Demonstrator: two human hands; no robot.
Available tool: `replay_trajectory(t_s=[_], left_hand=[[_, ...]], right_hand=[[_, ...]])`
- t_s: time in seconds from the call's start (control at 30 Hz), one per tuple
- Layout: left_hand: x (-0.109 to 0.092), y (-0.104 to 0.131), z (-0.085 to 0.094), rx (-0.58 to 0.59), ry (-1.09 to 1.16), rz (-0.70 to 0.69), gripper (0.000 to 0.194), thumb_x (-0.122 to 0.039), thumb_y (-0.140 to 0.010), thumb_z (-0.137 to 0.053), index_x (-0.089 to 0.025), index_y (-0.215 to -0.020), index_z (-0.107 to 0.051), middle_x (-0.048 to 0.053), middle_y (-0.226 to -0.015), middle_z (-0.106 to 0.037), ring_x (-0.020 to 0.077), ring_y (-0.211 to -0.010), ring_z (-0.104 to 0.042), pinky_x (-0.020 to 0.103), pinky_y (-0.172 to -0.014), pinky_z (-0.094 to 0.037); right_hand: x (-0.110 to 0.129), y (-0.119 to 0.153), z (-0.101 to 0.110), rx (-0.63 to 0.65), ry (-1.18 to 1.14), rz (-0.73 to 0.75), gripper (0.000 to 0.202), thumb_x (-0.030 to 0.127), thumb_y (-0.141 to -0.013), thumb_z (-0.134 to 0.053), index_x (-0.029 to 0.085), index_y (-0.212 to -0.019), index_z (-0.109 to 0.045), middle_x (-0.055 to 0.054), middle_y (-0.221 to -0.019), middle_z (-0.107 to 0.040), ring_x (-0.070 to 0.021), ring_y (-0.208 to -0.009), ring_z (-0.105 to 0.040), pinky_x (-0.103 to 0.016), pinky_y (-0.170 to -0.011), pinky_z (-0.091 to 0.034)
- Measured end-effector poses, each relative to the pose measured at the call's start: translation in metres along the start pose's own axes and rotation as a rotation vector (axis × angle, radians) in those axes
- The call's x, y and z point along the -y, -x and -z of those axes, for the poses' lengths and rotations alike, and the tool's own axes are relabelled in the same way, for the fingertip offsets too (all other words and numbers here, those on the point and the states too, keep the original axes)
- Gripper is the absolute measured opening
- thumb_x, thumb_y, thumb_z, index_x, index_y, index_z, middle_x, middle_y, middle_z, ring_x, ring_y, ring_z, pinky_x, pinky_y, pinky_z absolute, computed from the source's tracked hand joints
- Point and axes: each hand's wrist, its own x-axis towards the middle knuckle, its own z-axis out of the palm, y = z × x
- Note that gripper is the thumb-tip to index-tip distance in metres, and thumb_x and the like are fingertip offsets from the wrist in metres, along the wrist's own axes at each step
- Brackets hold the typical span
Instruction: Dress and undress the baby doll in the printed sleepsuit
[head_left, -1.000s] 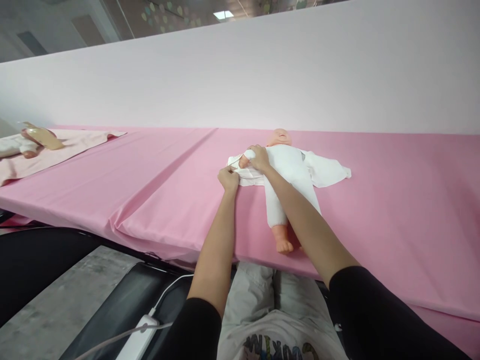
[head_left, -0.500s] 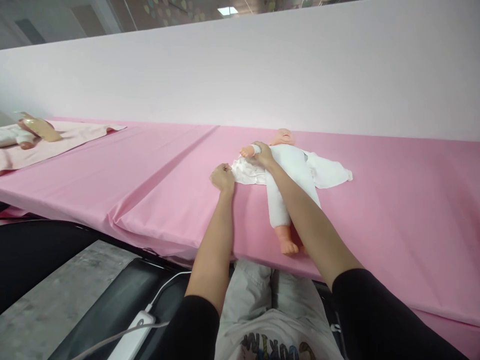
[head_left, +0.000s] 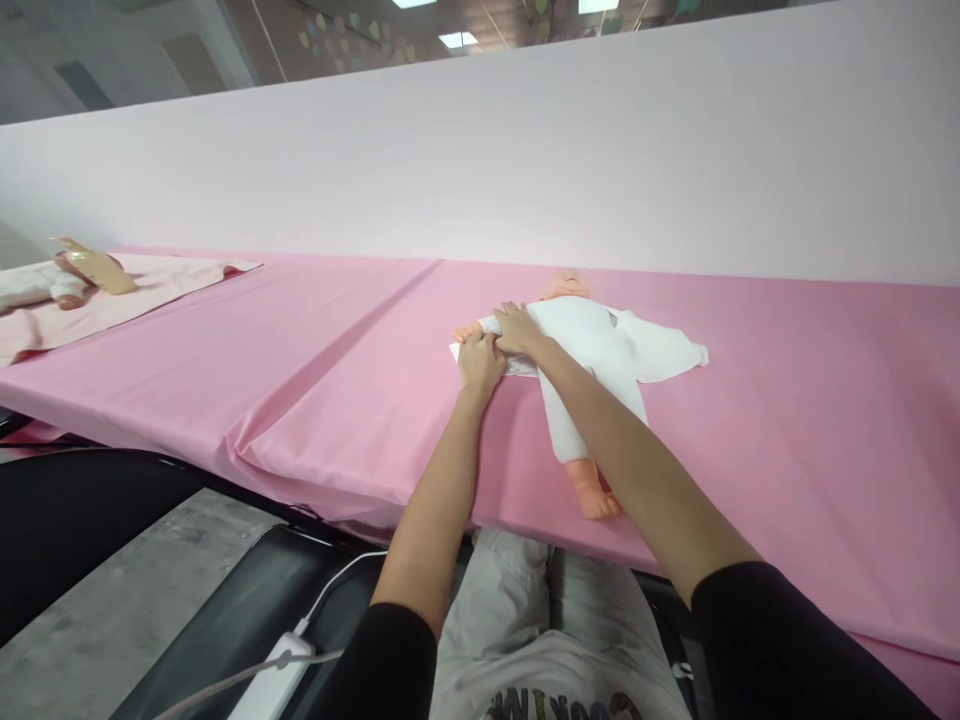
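Observation:
A baby doll [head_left: 581,335] in a white bodysuit lies on its back, its head toward the wall and feet toward me. Under it is spread a white baby shirt [head_left: 664,347], one sleeve stretched out to the right. The shirt's other side is bunched beneath the doll's outstretched arm. My left hand [head_left: 481,362] is closed on that bunched cloth, right beside the doll's small hand [head_left: 466,331]; its fingertips are hidden. Close against it, my right hand [head_left: 519,330] curls over the doll's forearm. My right forearm covers part of the doll's legs.
A pink sheet [head_left: 360,370] covers the table, with a white wall [head_left: 480,170] behind. At far left, a second doll [head_left: 45,285] and a beige object [head_left: 101,268] lie on a pale cloth [head_left: 172,285]. A white power strip [head_left: 274,675] with cables rests by my lap.
My left hand has moved right, up against my right hand. The doll's arm now reaches farther left and lower. My right hand has come slightly down along with it.

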Motion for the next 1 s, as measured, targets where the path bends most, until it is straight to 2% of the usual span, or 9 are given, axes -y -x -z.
replay_trajectory(t_s=[0.1,0.17,0.27,0.4,0.47,0.6,0.67,0.83,1.0], left_hand=[[-0.009,0.002,0.001,0.011,0.011,-0.076,0.031,-0.019,-0.084,-0.04,-0.015,-0.1,-0.067,0.013,-0.1,-0.063,0.025,-0.098,-0.057,0.035,-0.088,-0.041],[-0.02,0.005,0.001,0.04,0.081,-0.154,0.03,-0.022,-0.087,-0.039,-0.015,-0.095,-0.067,0.012,-0.098,-0.064,0.0243,-0.097,-0.057,0.035,-0.089,-0.041],[-0.04,0.012,-0.002,0.08,0.377,-0.215,0.028,-0.026,-0.089,-0.039,-0.017,-0.095,-0.065,0.009,-0.101,-0.066,0.0203,-0.099,-0.057,0.031,-0.091,-0.042],[-0.06,0.021,-0.012,0.102,0.826,0.061,0.032,-0.037,-0.089,-0.044,-0.015,-0.105,-0.061,0.009,-0.11,-0.065,0.0192,-0.102,-0.059,0.031,-0.092,-0.043],[-0.065,0.024,-0.017,0.191,0.975,0.203,0.04,-0.045,-0.085,-0.051,-0.014,-0.108,-0.06,0.011,-0.113,-0.064,0.0221,-0.106,-0.059,0.034,-0.094,-0.043],[-0.074,0.03,-0.022,0.452,1.373,0.263,0.046,-0.045,-0.077,-0.062,-0.014,-0.11,-0.059,0.012,-0.111,-0.066,0.023,-0.099,-0.064,0.036,-0.09,-0.049],[-0.077,0.032,-0.023,0.514,1.514,0.293,0.049,-0.041,-0.073,-0.067,-0.014,-0.113,-0.057,0.013,-0.112,-0.066,0.0222,-0.096,-0.065,0.036,-0.089,-0.051],[-0.085,0.038,-0.021,0.382,1.518,0.358,0.06,-0.024,-0.064,-0.072,-0.019,-0.12,-0.052,0.009,-0.118,-0.063,0.0209,-0.099,-0.063,0.035,-0.088,-0.052],[-0.09,0.041,-0.018,0.291,1.466,0.4,0.056,-0.019,-0.062,-0.066,-0.021,-0.118,-0.056,0.006,-0.112,-0.065,0.0195,-0.094,-0.063,0.031,-0.081,-0.052]], right_hand=[[-0.015,0.004,0.016,-0.002,0.039,-0.059,0.062,0.017,-0.072,-0.055,0.001,-0.132,-0.044,-0.024,-0.142,-0.035,-0.0318,-0.135,-0.028,-0.049,-0.112,-0.015],[-0.034,0.01,0.028,-0.094,0.005,-0.111,0.055,0.016,-0.075,-0.052,0.002,-0.128,-0.048,-0.023,-0.137,-0.042,-0.0311,-0.13,-0.036,-0.048,-0.11,-0.022],[-0.07,0.025,0.043,-0.25,-0.114,-0.216,0.042,0.02,-0.082,-0.047,0.007,-0.121,-0.056,-0.017,-0.128,-0.053,-0.0292,-0.121,-0.046,-0.044,-0.106,-0.03],[-0.106,0.05,0.05,-0.309,-0.306,-0.383,0.04,0.026,-0.084,-0.047,0.013,-0.12,-0.059,-0.011,-0.128,-0.056,-0.0264,-0.119,-0.049,-0.04,-0.103,-0.035],[-0.116,0.061,0.049,-0.33,-0.398,-0.452,0.04,0.029,-0.086,-0.046,0.015,-0.121,-0.059,-0.01,-0.128,-0.056,-0.0249,-0.12,-0.049,-0.039,-0.103,-0.035],[-0.13,0.075,0.043,-0.357,-0.546,-0.582,0.038,0.033,-0.087,-0.044,0.014,-0.114,-0.062,-0.01,-0.122,-0.06,-0.0235,-0.112,-0.055,-0.037,-0.099,-0.038],[-0.135,0.08,0.04,-0.372,-0.575,-0.591,0.035,0.031,-0.086,-0.044,0.015,-0.11,-0.064,-0.009,-0.119,-0.062,-0.0215,-0.109,-0.056,-0.034,-0.097,-0.039],[-0.138,0.088,0.034,-0.454,-0.533,-0.674,0.035,0.032,-0.087,-0.042,0.012,-0.111,-0.06,-0.011,-0.117,-0.062,-0.0218,-0.106,-0.056,-0.033,-0.095,-0.04],[-0.134,0.09,0.033,-0.451,-0.45,-0.689,0.034,0.035,-0.09,-0.037,0.016,-0.1,-0.064,-0.012,-0.111,-0.064,-0.0257,-0.105,-0.057,-0.035,-0.094,-0.039]])
